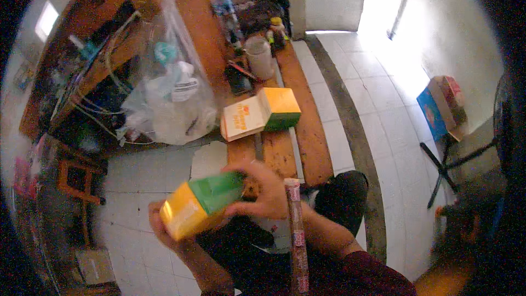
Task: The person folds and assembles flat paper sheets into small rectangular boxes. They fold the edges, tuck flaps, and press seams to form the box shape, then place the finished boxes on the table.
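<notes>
Both hands were wrapped around a small carton [201, 201] – yellow at the near end, green at the far end – held tilted in mid-air over the lap, above the white tile floor [350, 77] and just short of the near end of the desk [307, 131]. The left hand [164, 225] cupped the yellow end from underneath, fingers curled around the bottom corner, mostly hidden behind the box. The right hand [266, 189] gripped the green end from above, fingers closed over the top edge and pressed against the carton.

A long, narrow stick-shaped pack [296, 230] with a reddish pattern stood roughly upright just beside the right wrist – couldn't tell what was propping it.

Further up on the long wooden desk sat two more boxes touching each other: a white one with orange print [243, 119] and another yellow-and-green one [282, 107] right next to it. Behind those were a dark flat thing, a whitish plastic jug [260, 57], and some bottles [223, 3] at the far end. A big clear plastic bag [167, 87] stuffed with odds and ends leaned to the left of the desk. Off to the right, a small stand [444, 109] held a blue-and-tan box.
</notes>
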`<action>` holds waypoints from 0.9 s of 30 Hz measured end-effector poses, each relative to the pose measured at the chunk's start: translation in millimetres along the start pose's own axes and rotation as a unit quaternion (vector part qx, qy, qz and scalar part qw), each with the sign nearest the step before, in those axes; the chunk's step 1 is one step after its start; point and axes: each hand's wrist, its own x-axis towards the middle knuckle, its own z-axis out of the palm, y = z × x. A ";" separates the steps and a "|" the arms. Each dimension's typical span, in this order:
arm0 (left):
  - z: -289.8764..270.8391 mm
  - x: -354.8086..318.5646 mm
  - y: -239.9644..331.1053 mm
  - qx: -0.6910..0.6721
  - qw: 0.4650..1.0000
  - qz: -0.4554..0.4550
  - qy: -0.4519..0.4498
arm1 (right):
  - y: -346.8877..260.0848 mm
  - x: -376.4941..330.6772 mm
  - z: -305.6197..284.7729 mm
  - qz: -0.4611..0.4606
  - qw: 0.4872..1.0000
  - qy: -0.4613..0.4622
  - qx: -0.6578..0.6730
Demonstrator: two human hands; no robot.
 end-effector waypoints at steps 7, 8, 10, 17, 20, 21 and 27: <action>64.5 6.8 36.8 -0.033 0.969 -0.161 -0.185 | -63.8 7.3 -40.0 -0.100 0.888 0.041 -0.446; 67.1 2.3 35.6 0.005 0.959 -0.155 -0.237 | -60.9 5.3 -39.3 -0.115 0.874 0.019 -0.471; 70.7 -4.9 30.1 0.082 0.926 -0.140 -0.342 | -50.5 -2.9 -33.9 -0.141 0.859 0.036 -0.491; 82.5 -105.4 -11.4 0.211 0.926 -0.007 -0.314 | 48.6 -90.3 -3.1 0.041 0.923 0.379 -0.044; 84.4 -142.1 -23.8 0.199 0.923 -0.034 -0.327 | 64.7 -102.2 13.7 0.020 0.884 0.465 0.041; 84.8 -148.9 -24.2 0.184 0.925 -0.036 -0.330 | 74.9 -106.0 12.2 0.044 0.894 0.446 0.003; 88.7 -154.1 -25.8 0.199 0.918 -0.065 -0.337 | 77.0 -108.2 0.4 0.203 0.919 0.333 0.057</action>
